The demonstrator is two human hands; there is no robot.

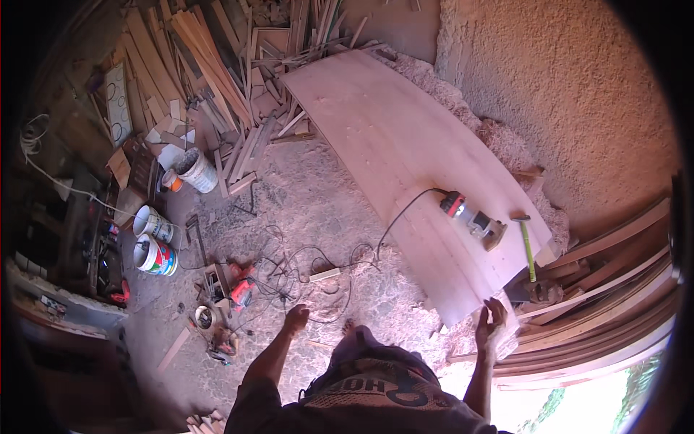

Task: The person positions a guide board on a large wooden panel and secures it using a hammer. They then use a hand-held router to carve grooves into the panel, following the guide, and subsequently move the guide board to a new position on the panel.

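A long pale wooden board [405, 155] lies slantwise, its near end in front of me at the right. My right hand [491, 322] is beside that end, its fingers bent and apart, with nothing seen in them; whether it touches the edge I cannot tell. My left hand [295, 319] hangs over the floor, fingers curled in, with nothing showing in it. On the board stands a trim router [473, 219] with a red and black top, a clear guard and a dark cord. A hammer [528, 246] with a yellow-green handle lies by the board's right edge.
Loose cords [307, 264], a red power tool [243, 289] and a small round container [205, 316] lie on the shaving-covered floor. Several buckets [154, 254] stand at the left. Scrap wood [210, 65] leans at the back left; long planks [600, 296] are stacked at right beneath a rough wall [564, 94].
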